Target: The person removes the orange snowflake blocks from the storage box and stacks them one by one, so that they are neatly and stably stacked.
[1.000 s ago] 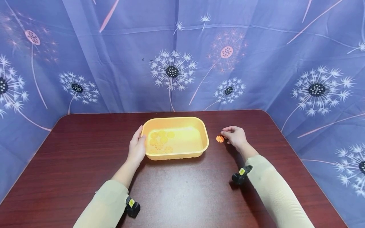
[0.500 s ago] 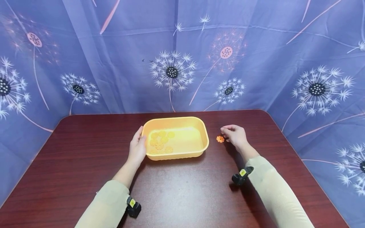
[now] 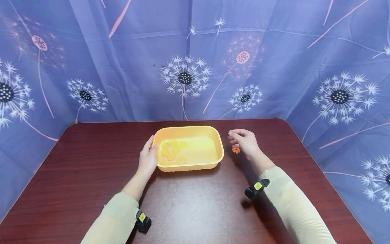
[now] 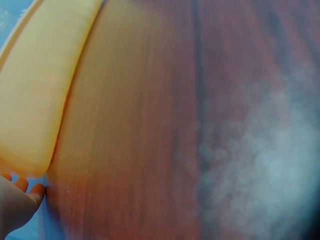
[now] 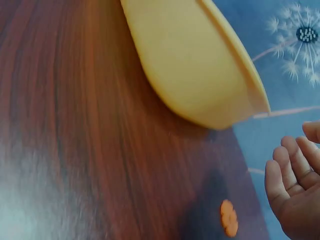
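Observation:
My left hand (image 3: pixel 148 159) grips the left end of a yellow rectangular plastic tub (image 3: pixel 190 167), thumb at the rim and fingers along the outside wall. Several yellow notched flower-shaped discs (image 3: pixel 174 149) lie in the tub's left half. To the right of the tub, my right hand (image 3: pixel 246 142) is raised over the table, thumb and index fingertip close together; I cannot tell whether anything is pinched there. Below its fingers an orange notched disc (image 3: pixel 236 150) lies on the table, partly covered in the head view. The right wrist view shows this orange disc (image 5: pixel 229 218) beside the curled fingers.
The dark red-brown wooden table (image 3: pixel 195 203) reflects a bright glare in front of the tub. A blue curtain (image 3: pixel 134 67) printed with dandelions hangs behind the table and along both sides. Black wrist cameras (image 3: pixel 143 222) sit on both sleeves.
My right hand has lifted and shifted left toward the tub, now partly covering the orange disc, which stays on the table. The left hand and tub have stayed in place.

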Action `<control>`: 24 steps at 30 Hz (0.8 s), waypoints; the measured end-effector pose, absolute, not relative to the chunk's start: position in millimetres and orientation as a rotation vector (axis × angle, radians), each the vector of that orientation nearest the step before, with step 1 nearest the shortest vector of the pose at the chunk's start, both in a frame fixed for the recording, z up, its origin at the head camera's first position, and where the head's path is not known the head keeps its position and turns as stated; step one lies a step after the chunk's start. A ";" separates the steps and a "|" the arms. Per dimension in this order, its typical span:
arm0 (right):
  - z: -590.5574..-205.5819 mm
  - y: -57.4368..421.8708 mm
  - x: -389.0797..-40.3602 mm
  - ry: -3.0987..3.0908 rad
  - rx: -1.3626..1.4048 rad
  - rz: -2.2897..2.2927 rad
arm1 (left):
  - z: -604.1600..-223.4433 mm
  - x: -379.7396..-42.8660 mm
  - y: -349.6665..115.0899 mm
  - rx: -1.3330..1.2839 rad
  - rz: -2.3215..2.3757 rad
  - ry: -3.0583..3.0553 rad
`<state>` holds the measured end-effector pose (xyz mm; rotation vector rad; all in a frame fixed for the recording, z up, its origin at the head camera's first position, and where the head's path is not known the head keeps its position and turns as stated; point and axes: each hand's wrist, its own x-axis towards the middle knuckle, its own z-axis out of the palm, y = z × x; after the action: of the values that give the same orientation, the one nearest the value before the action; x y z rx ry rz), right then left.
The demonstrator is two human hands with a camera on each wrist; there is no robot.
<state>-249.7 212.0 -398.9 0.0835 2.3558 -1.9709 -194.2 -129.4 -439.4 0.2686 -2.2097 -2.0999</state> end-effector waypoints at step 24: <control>-377.1 154.7 -246.3 2.157 -0.200 -2.046 | -440.7 -195.0 -129.4 0.285 -2.096 -2.213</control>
<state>-246.3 154.7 -377.1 -0.2004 2.1569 -2.0461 -195.0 -129.4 -440.7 0.2852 -2.2126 -2.0958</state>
